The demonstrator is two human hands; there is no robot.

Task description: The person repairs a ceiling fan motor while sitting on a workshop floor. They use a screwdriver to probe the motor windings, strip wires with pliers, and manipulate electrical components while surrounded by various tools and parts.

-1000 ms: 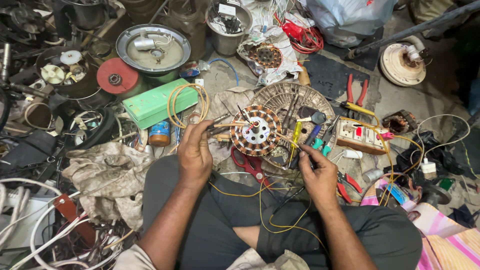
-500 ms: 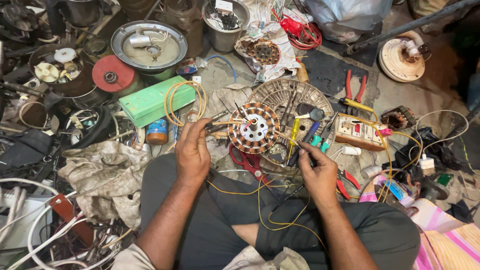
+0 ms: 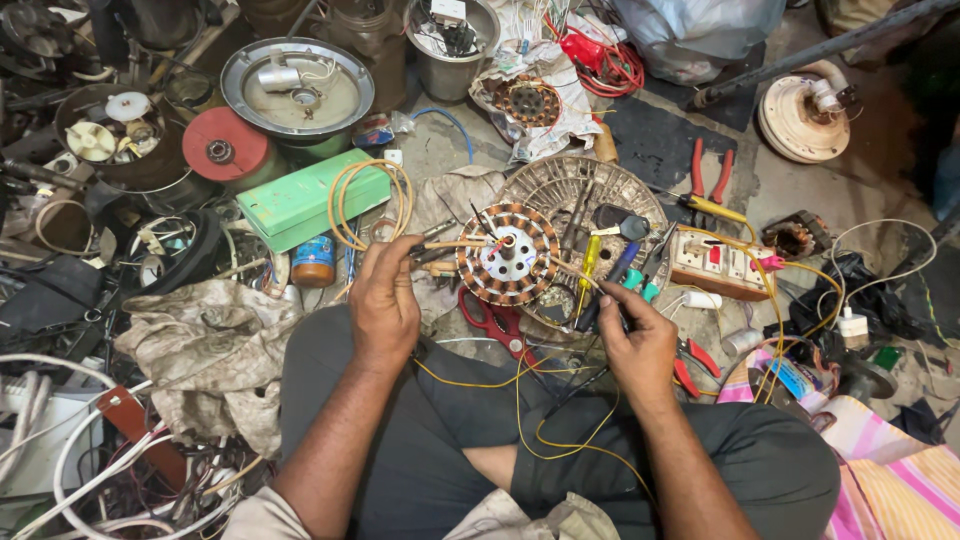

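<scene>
Motor winding, a round copper coil ring, lies on the floor before the crossed legs, so both hands reach it easily. Left hand pinches thin wires at its edge to keep them steady. Right hand closes on a dark probe beside the screwdrivers.

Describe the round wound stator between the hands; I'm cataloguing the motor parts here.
The stator is a flat disc lying face up on a round wire grille in front of the person's knees. A ring of copper-coloured coils with dark gaps rims a pale metal hub that has holes and a short central shaft. Thin leads stick out from it. The left hand pinches wires at its left edge; the right hand works at its lower right. Red scissors lie just below it.
</scene>
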